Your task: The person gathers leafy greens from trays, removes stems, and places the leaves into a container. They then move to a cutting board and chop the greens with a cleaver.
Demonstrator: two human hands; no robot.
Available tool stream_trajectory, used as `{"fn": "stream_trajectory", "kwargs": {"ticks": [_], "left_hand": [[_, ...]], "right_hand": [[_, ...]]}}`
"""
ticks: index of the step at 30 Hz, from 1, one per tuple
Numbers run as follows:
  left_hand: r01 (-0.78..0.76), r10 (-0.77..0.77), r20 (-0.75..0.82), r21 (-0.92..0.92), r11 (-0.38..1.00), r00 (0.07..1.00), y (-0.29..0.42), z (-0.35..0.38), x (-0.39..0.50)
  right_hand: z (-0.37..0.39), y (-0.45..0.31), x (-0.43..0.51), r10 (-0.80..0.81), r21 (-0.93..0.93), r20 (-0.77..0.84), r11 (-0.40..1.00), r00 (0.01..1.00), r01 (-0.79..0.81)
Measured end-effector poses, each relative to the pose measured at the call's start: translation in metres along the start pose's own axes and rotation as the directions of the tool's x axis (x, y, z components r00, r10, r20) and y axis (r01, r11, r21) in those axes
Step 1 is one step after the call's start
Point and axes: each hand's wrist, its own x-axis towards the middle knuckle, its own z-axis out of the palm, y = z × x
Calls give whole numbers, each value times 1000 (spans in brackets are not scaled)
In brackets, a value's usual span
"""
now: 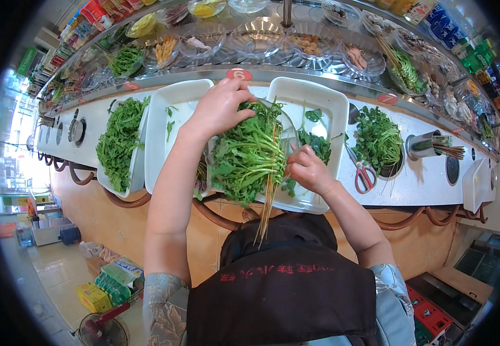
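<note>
A clear bowl (292, 129) packed with leafy greens on bamboo skewers is between my hands, above the white trays. The skewered greens (250, 151) fan to the left, their pale stems threaded side by side. The bare ends of the bamboo skewers (268, 203) stick out toward my apron. At the bowl's far left edge, my left hand (226, 106) grips the rim, thumb over the leaves. My right hand (309, 169) has its fingers curled on the near right rim. Leaves hide most of the bowl and parts of the fingertips.
White trays (341, 108) (155, 129) with loose leaves lie beneath. Left is a tray of greens (122, 142). To the right are red-handled scissors (365, 178), a bunch of greens (377, 138) and a metal cup of skewers (421, 146). Beyond runs a shelf of food bowls (258, 36).
</note>
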Motion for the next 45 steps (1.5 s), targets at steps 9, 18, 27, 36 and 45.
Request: {"fn": "stream_trajectory", "kwargs": {"ticks": [9,18,27,36,45], "left_hand": [[213,-364,-90,-674,708,927,-13,11,-2],[176,-514,186,-982,-70,837,-21,23,-7],[284,-339,395,-899,-333,854,-7,48,-32],[317,-298,327,-945,-81,897,15,58,-37],[380,-255,348,-920,91,902,30,64,-26]], "right_hand": [[-7,3,-25,106,-2,-48,994,993,-106],[-31,7,-85,249,-132,-60,958,967,-255],[-27,30,-103,311,-157,40,940,950,-302],[-27,35,-94,407,-279,238,898,882,-339],[-78,7,-36,616,-166,201,787,761,-594]]}}
